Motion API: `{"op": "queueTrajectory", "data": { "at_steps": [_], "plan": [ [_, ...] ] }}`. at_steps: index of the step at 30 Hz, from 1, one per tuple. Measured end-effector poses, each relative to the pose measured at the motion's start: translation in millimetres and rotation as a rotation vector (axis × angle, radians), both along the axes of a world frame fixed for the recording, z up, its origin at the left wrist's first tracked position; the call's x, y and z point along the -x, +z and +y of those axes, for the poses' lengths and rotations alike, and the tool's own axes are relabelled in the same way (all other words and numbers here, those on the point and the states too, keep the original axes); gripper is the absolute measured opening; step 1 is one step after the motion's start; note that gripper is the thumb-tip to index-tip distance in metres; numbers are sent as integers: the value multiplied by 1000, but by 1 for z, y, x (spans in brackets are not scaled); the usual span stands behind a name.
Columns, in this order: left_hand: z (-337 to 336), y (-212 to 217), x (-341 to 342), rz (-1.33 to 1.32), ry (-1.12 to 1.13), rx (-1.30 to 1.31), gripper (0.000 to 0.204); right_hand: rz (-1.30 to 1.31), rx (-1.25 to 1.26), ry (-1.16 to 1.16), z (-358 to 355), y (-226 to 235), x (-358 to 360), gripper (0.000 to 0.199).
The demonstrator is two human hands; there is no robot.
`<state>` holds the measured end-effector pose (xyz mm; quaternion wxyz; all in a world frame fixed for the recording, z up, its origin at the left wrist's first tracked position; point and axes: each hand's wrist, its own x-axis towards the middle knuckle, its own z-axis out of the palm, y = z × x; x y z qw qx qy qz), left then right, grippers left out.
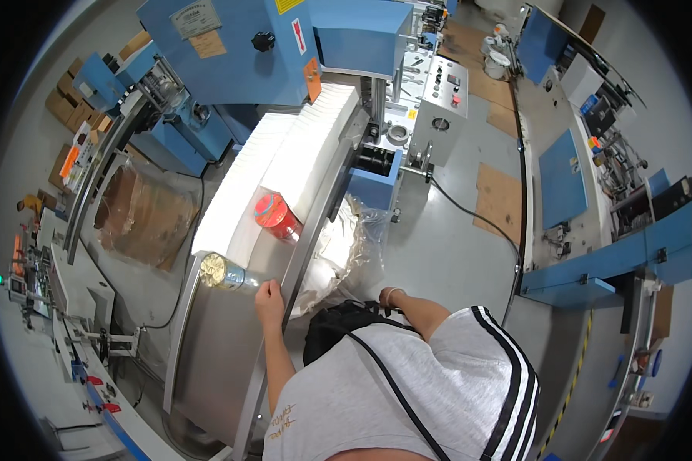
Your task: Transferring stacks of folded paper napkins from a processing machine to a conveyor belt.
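My left hand (269,303) is closed over the right edge of the long metal tray (215,357); what its fingers hold, if anything, is hidden. Just beside it a clear plastic tube with a blue band and pale, crumpled-looking top (214,270) lies tilted on the tray, at the near end of the white stacks. A red cylinder (277,217) leans against the right-hand white stack (319,131), farther up the tray. My right hand (393,298) hangs low by a black bag (338,326) at my waist, its fingers mostly hidden.
A blue machine (231,50) overhangs the far end of the stacks. White material in a clear plastic bag (342,250) sits right of the tray. Beyond it stand a grey control box (442,96) and a floor cable (477,215). A plastic-wrapped carton (142,215) lies left.
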<state>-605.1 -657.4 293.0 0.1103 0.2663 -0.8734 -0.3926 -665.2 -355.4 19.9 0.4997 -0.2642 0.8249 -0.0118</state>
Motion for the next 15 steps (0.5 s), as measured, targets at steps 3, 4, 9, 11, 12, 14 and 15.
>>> {"op": "queueTrajectory", "data": {
  "at_steps": [3, 4, 9, 11, 12, 14, 15],
  "plan": [
    [-1, 4, -7, -13, 16, -18, 32, -17, -13, 1, -5, 19, -3, 37],
    [-1, 5, -9, -21, 24, -42, 33, -29, -19, -6, -7, 27, -1, 39],
    [2, -1, -2, 13, 10, -1, 32, -92, -71, -179, -4, 40, 4, 50],
    [5, -1, 0, 32, 29, 27, 31, -79, -73, -173, -5, 55, 5, 48],
    [7, 1, 2, 22, 62, 19, 31, -86, -83, -140, -5, 57, 7, 48],
    [9, 3, 2, 10, 64, 7, 31, -89, -30, -171, -4, 60, 9, 47],
    [8, 3, 1, 6, 104, -2, 31, -91, -42, -132, -3, 62, 10, 47]
  ]
}}
